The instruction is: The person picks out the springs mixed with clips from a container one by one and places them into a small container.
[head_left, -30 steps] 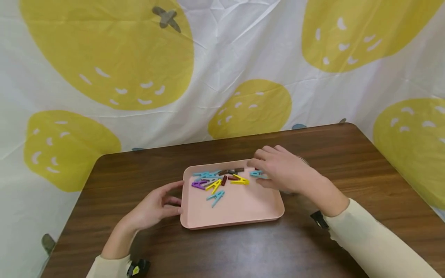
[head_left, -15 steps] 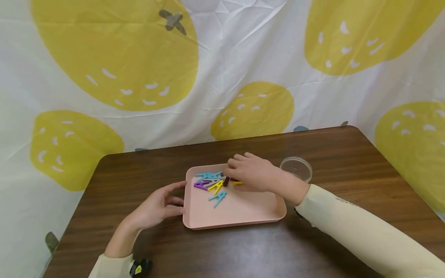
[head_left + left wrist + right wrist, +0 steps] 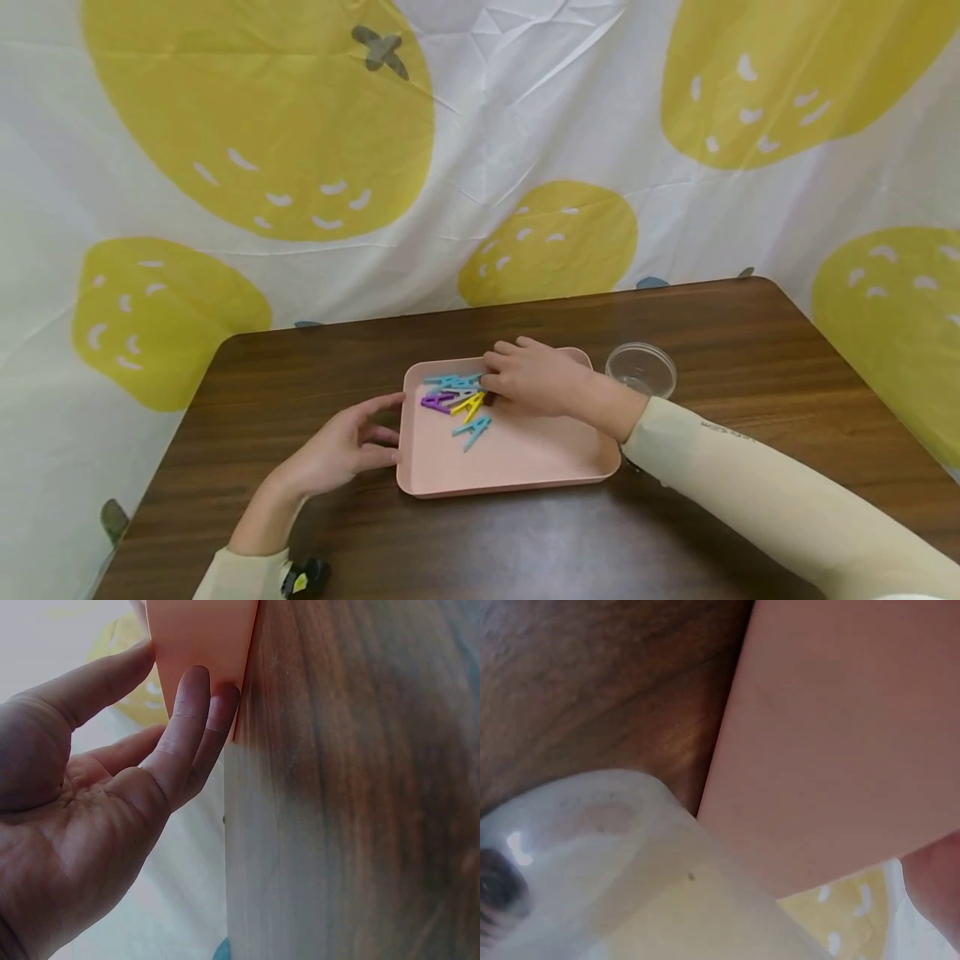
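A pink tray (image 3: 517, 458) holds several small clothespins: blue ones at the back left, a purple clothespin (image 3: 433, 402), a yellow clothespin (image 3: 468, 407) and a separate blue clothespin (image 3: 471, 431). My left hand (image 3: 330, 450) touches the tray's left wall with extended, slightly bent fingers, also seen against its outside in the left wrist view. Reaching down into the tray's back middle is my right hand (image 3: 536, 379). A dark brown piece (image 3: 489, 399) shows by its fingers. Its fingertips, and whatever lies under the palm, are hidden.
Right of the tray stands a clear round container (image 3: 641, 369); in the right wrist view a dark coiled spring (image 3: 495, 889) shows through its wall. The brown wooden table (image 3: 337, 350) ends at a fruit-patterned curtain (image 3: 517, 133) behind.
My right hand has moved left, from the tray's right side to its middle, covering the springs and a yellow clothespin. The round container has come into sight. My left hand keeps its place.
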A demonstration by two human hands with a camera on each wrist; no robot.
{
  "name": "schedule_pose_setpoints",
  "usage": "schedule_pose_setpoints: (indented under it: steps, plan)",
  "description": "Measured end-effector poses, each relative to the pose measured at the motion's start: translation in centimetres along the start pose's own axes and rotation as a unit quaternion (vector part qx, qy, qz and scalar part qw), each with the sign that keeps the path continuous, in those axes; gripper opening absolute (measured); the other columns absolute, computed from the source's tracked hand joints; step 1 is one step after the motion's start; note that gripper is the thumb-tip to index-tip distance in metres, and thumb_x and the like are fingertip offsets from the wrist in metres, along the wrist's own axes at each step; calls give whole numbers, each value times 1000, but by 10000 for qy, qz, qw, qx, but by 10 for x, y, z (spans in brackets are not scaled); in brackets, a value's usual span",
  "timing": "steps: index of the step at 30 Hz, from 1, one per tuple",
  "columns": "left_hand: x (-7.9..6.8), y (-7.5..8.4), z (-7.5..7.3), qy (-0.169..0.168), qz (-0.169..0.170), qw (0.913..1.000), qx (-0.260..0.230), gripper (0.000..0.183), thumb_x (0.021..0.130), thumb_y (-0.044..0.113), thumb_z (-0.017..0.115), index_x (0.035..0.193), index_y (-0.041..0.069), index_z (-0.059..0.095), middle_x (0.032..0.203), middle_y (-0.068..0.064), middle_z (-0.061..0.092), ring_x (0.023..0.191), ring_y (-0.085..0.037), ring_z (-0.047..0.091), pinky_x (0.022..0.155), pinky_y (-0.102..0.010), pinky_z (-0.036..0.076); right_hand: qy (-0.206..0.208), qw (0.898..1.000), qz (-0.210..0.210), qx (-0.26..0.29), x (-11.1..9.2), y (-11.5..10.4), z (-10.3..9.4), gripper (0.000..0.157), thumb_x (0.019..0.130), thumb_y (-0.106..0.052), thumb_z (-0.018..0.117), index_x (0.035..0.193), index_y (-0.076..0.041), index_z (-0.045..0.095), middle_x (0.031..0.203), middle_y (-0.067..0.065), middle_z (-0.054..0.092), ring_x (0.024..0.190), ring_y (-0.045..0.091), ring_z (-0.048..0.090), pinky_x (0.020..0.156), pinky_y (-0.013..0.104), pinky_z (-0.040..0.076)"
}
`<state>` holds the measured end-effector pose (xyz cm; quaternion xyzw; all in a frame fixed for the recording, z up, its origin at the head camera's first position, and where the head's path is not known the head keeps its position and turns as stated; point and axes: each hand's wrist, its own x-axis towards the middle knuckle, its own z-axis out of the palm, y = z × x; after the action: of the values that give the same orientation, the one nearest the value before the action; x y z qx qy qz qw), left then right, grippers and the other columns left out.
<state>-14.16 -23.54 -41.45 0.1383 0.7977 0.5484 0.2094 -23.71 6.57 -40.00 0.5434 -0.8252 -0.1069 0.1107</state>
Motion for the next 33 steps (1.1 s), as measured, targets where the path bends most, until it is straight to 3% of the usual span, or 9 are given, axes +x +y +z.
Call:
schedule_pose_setpoints:
  steps: [14, 21, 27, 33]
  plan:
    - [-1, 1, 0, -24, 98, 9999, 4, 77, 79, 6, 69, 142, 9, 26, 121, -20, 52, 103, -31, 58, 75, -29, 51, -70, 9996, -212, -179, 4, -3, 5, 21, 88, -37, 58, 106, -28, 62, 115, -1, 53, 99, 19, 45, 73, 37, 40]
    - [-1, 1, 1, 5, 88, 10000, 19, 76, 79, 6, 69, 142, 10, 26, 125, -17, 50, 102, -29, 58, 75, -28, 51, 136, 9989, -404, -217, 3, -2, 6, 19, 88, -40, 57, 101, -27, 62, 109, -2, 53, 97, 19, 45, 70, 35, 39]
    - [-1, 2, 1, 2, 94, 10000, -24, 76, 79, 5, 69, 142, 10, 26, 125, -18, 49, 103, -30, 58, 74, -29, 51, 193, 9993, -289, -158, -1, -2, -2, 21, 86, -42, 58, 100, -27, 63, 110, -2, 53, 96, 19, 45, 71, 36, 38]
    - [-1, 3, 0, 4, 38, 10000, -82, 77, 79, 5, 69, 142, 11, 26, 121, -19, 52, 103, -30, 58, 75, -29, 51, 645, 9978, -145, -5, -9, 2, -14, 11, 83, -36, 62, 90, -27, 65, 95, -5, 52, 88, 17, 44, 68, 33, 35]
